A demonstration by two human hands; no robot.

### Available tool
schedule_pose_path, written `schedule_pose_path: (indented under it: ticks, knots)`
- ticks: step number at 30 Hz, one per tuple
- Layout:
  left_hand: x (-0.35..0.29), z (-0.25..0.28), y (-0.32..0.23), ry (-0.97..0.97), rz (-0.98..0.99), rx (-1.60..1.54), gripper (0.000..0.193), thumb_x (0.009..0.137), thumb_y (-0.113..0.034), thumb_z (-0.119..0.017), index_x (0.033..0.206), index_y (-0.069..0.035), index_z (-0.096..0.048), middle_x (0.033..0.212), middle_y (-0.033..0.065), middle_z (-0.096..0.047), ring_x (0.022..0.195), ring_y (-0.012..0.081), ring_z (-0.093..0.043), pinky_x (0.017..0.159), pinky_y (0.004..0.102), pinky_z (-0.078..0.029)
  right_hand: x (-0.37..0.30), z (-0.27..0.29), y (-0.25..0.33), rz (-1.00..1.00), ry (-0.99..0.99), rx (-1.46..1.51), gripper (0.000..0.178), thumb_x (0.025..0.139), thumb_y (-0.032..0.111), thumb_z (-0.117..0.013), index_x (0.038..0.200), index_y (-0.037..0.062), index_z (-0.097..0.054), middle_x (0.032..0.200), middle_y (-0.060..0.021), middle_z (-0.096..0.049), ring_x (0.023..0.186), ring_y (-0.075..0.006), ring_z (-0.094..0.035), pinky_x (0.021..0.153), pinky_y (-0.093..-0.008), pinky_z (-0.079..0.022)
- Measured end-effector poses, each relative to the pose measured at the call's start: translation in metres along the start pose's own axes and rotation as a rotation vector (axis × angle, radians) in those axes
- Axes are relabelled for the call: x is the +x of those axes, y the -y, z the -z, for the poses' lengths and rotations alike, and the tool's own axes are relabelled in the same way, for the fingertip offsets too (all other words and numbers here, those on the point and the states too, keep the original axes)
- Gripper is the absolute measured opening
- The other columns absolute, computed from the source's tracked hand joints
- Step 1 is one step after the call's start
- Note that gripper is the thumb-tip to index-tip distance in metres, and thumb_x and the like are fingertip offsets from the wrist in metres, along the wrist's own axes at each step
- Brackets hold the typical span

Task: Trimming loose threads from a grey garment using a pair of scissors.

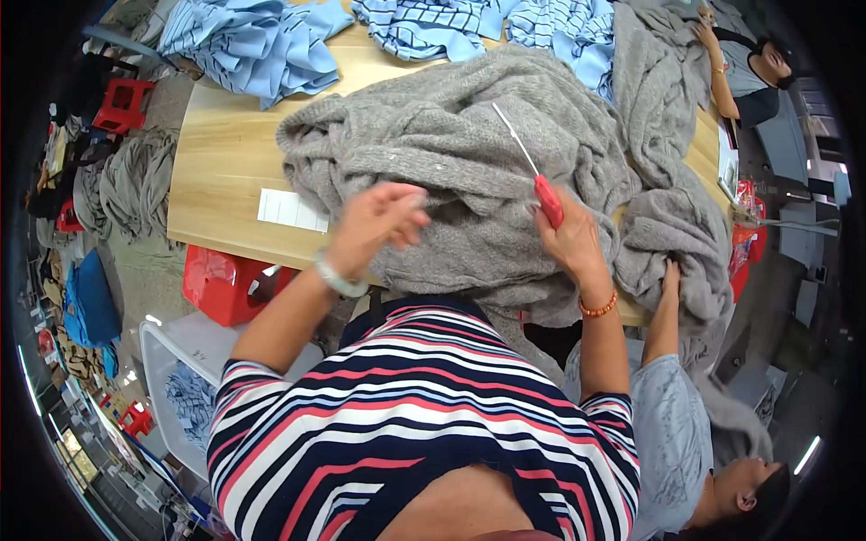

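A heap of grey knitted garment (505,243) lies in front of me across the wooden table and over its near edge. My right hand (570,236) is closed around the red handle of a tool with a long, thin metal shaft (546,200); its tip points away over the knit. Whether the shaft is one blade or two closed ones cannot be told. My left hand (379,225) hovers at the heap's left side, fingers curled and thumb pressed in. A small greyish bit shows at its fingertips, too small to name.
Blue patterned cloth piles (262,45) line the far side of the table (216,171). A white paper strip (293,210) lies left. Below stand a red stool (221,284) and a white bin (162,361). At right, a co-worker's hand (671,275) touches grey knit; another person is farther back.
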State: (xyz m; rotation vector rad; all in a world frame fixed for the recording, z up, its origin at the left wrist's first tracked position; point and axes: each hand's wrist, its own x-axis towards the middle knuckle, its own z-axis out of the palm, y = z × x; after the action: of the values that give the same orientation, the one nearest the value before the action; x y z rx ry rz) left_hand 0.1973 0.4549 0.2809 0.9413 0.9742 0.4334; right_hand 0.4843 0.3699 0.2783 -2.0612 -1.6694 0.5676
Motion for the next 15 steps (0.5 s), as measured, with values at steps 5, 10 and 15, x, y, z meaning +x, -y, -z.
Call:
schedule_pose_path:
  ticks: [5,10,15]
  knots:
    - [0.043,-0.024,0.031,-0.095,0.132,-0.642,0.032,0.092,-0.036,-0.061,0.099,-0.005,-0.056,0.093,0.0115,-0.067,0.064,0.0136,-0.064,0.05,0.0217,-0.051,-0.025,0.008,0.02,0.068,0.117,0.044,0.024,0.083,0.015,-0.064,0.104,0.0059,-0.057,0.086,-0.0227,-0.061,0.082,-0.0434,-0.059,0.068,-0.0452,-0.047]
    - [0.053,-0.021,0.036,-0.239,-0.028,-0.614,0.022,0.087,-0.023,-0.07,0.093,-0.008,-0.054,0.087,0.0034,-0.061,0.073,0.0154,-0.066,0.048,0.0228,-0.052,-0.038,0.01,0.025,0.094,0.192,0.056,0.023,0.083,0.014,-0.063,0.104,0.0057,-0.057,0.082,-0.0209,-0.06,0.08,-0.0419,-0.059,0.068,-0.0456,-0.047]
    - [0.067,-0.021,0.038,-0.176,-0.024,-0.772,0.017,0.089,-0.016,-0.066,0.094,-0.004,-0.055,0.089,0.0082,-0.061,0.086,0.025,-0.068,0.063,0.0298,-0.059,-0.04,0.014,0.03,0.091,0.295,0.028,0.022,0.083,0.014,-0.061,0.104,0.0061,-0.058,0.08,-0.021,-0.06,0.077,-0.041,-0.059,0.068,-0.0448,-0.047]
